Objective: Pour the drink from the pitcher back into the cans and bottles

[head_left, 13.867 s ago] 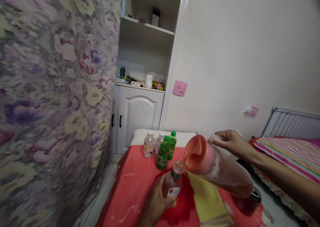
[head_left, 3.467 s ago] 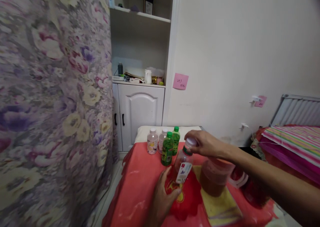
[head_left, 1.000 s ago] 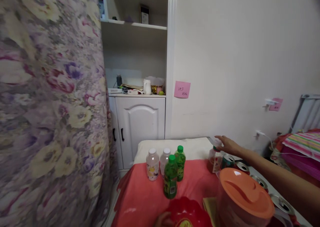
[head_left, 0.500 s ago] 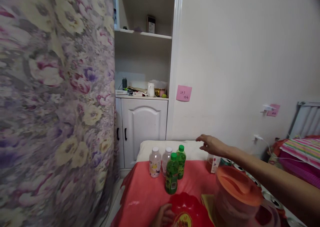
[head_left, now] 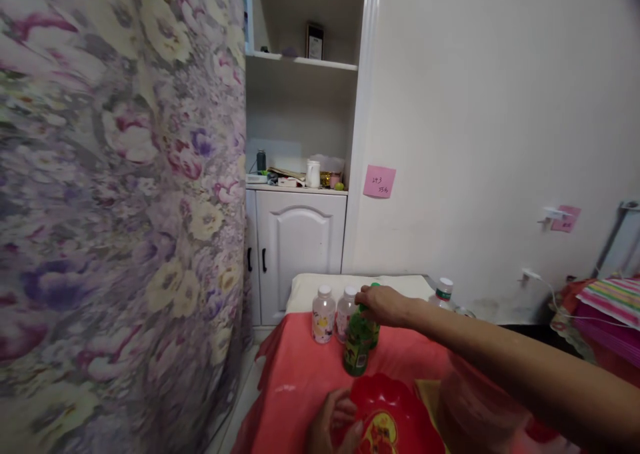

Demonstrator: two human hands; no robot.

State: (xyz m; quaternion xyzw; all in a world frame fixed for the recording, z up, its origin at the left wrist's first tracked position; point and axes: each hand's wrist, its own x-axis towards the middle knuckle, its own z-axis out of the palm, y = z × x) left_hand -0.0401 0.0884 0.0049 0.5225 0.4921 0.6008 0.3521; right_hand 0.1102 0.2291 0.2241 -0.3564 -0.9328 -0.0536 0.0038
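Green bottles point(head_left: 356, 351), two of them, stand beside two pale bottles point(head_left: 323, 314) on the red-covered surface point(head_left: 300, 387); the right hand point(head_left: 383, 305) closes over the nearer green one's cap. A fifth bottle point(head_left: 442, 291) stands apart at the right, and the left hand point(head_left: 333, 427) grips the rim of one red bowl point(head_left: 395, 421).

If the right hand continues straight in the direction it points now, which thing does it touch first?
Probably the two pale bottles: the right hand, over the near green bottle, points left toward them. Depth is uncertain.

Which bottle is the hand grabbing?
The right hand is on top of the front green bottle, the one nearest the red plate. The two pale bottles beside it stand untouched.
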